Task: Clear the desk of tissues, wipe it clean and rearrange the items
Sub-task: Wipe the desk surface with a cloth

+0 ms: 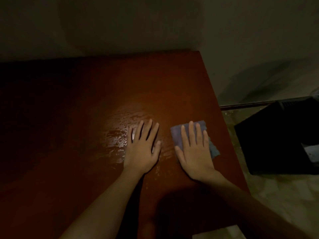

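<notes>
A reddish-brown wooden desk (pixel 86 152) fills the head view in dim light. Its middle shows wet streaks (pixel 119 135) that shine under the light. My left hand (pixel 142 149) lies flat on the desk with fingers straight and spread, beside the wet patch. My right hand (pixel 194 152) presses flat on a folded blue-grey cloth (pixel 177 135) near the desk's right edge. The cloth sticks out beyond the fingertips and to the right of the hand.
A plain wall (pixel 120 31) stands behind the desk. To the right, on the floor, a black bin (pixel 276 138) stands with something pale inside it. The desk's right edge (pixel 224 118) runs close to my right hand. The left part of the desk is in deep shadow.
</notes>
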### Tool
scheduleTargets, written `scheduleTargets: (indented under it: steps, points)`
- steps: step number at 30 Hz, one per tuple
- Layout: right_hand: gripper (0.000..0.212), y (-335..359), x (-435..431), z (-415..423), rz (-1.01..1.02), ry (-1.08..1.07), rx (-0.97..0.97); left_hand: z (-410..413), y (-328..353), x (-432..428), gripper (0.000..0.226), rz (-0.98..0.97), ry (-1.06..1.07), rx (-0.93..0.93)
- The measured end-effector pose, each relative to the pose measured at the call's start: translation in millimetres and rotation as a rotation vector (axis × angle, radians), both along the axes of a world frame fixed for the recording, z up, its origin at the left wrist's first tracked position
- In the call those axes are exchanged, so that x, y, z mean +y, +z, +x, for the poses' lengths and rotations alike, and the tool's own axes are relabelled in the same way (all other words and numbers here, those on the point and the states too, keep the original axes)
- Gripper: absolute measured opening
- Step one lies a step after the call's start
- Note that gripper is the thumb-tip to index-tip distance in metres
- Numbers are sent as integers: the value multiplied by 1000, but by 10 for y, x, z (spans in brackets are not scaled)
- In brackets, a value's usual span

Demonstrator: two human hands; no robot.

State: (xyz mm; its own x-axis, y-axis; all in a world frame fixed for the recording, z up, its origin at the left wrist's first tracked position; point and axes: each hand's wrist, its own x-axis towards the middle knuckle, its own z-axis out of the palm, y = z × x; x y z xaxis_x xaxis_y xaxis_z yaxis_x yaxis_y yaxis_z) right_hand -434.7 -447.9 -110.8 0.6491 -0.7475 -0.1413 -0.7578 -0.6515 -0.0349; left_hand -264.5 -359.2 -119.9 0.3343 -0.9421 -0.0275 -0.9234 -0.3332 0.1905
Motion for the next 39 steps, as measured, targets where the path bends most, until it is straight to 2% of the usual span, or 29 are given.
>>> scheduleTargets:
  steps: [5, 9, 11, 18, 21, 24, 28, 29, 33, 35, 37, 39]
  points:
    - [64, 103, -97, -255, -2, 261, -26, 6, 20, -55, 56, 19, 51, 14]
    - [55, 65, -139, 4, 40, 111, -143, 61, 22, -258, 58, 8, 126, 31]
    - [59, -5, -82, 156, 36, 20, -156, 81, 32, -320, 60, 18, 135, 20]
    - [69, 12, -454, 281, 29, -59, -187, 93, 71, -354, 62, 38, 126, 39]
    - [70, 47, -261, 186, 10, 13, -135, 96, 80, -371, 64, 48, 123, 34]
    - [68, 40, -464, 110, -37, 139, -100, 121, 88, -386, 64, 52, 103, 46]
    - [76, 28, -920, 520, -33, -119, -155, 174, 70, -471, 58, 12, 102, 66]
    - [77, 32, -892, 614, -40, -128, -147, 198, 67, -516, 58, 4, 114, 67]
    - [70, 27, -517, 373, -29, 202, -96, 314, 113, -697, 54, 26, 189, 63]
    - [68, 44, -645, 108, -24, 280, -73, 312, 130, -726, 53, 17, 192, 74]
    - [71, 37, -949, 69, -31, 178, -88, 312, 130, -730, 54, 9, 187, 69]
    - [74, 16, -1250, 298, -50, -23, -98, 326, 118, -738, 57, 19, 184, 54]
